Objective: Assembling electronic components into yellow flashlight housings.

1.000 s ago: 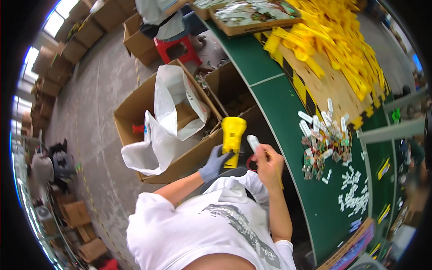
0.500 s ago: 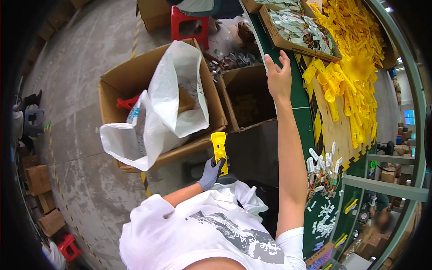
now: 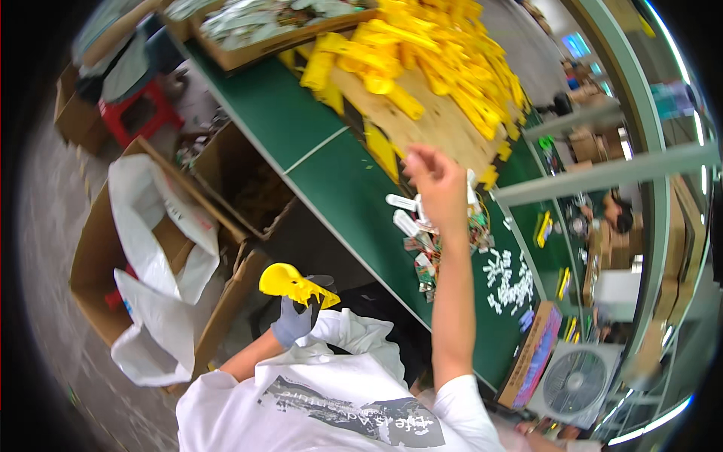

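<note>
In my gloved left hand (image 3: 292,325) is a yellow plastic shell (image 3: 285,280) with one rounded end, held low in front of my shirt, left of the table edge. My bare right hand (image 3: 443,188) hovers over the green table (image 3: 301,139). Its fingers are loosely bent and apart, slightly blurred, with nothing visible in them. Beneath and beside that hand lies a cluster of white plastic pieces with wired circuit boards (image 3: 422,222). Small white parts (image 3: 512,282) are scattered farther right on the table.
Yellow shells (image 3: 444,56) are heaped on a wooden board (image 3: 437,143) at the far side. A carton of wired parts (image 3: 263,34) stands at the far left. Cartons, one with a white sack (image 3: 162,241), stand left of the table. A fan (image 3: 576,380) and metal frame (image 3: 602,177) are right.
The view has swung right toward the table. My right hand has drawn back from the carton of wired parts to above the white pieces. The yellow shell in my left hand has tilted.
</note>
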The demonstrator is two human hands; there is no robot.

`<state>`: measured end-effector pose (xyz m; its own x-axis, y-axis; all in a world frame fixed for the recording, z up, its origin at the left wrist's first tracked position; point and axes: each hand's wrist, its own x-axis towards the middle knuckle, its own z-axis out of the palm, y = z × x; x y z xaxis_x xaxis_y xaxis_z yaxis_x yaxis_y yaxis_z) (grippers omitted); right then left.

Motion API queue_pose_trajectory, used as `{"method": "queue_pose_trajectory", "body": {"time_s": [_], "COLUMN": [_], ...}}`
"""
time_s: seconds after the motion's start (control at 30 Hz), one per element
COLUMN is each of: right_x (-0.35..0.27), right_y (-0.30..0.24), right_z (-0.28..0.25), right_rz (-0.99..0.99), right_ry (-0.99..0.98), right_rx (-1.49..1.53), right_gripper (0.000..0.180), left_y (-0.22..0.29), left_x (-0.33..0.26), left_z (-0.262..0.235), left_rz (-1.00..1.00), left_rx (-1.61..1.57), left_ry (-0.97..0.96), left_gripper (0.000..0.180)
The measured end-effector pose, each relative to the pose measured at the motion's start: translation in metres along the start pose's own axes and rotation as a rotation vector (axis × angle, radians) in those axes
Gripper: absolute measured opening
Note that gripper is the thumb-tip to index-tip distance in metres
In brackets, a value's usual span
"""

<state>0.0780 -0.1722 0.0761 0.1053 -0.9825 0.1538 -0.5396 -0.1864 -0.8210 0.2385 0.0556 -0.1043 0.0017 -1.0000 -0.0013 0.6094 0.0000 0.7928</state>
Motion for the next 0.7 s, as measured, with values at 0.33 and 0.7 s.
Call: {"method": "queue_pose_trajectory", "body": {"time_s": [0.33, 0.7], "right_x": [0.048, -0.006], "right_y": [0.100, 0.086], "right_z": [-0.078, -0.101], "right_rz": [0.327, 0.170], "right_ry": [-0.172, 0.280], "right_rx": [-0.605, 0.113], "right_gripper": [0.048, 0.023], "left_y": [0.010, 0.024], "left_x": [0.038, 0.058], "left_z": [0.074, 0.091], "left_rz": [-0.244, -0.327], "left_rx": [0.039, 0.053], "left_ry": [-0.110, -0.191], "left_gripper": [0.037, 0.027]}}
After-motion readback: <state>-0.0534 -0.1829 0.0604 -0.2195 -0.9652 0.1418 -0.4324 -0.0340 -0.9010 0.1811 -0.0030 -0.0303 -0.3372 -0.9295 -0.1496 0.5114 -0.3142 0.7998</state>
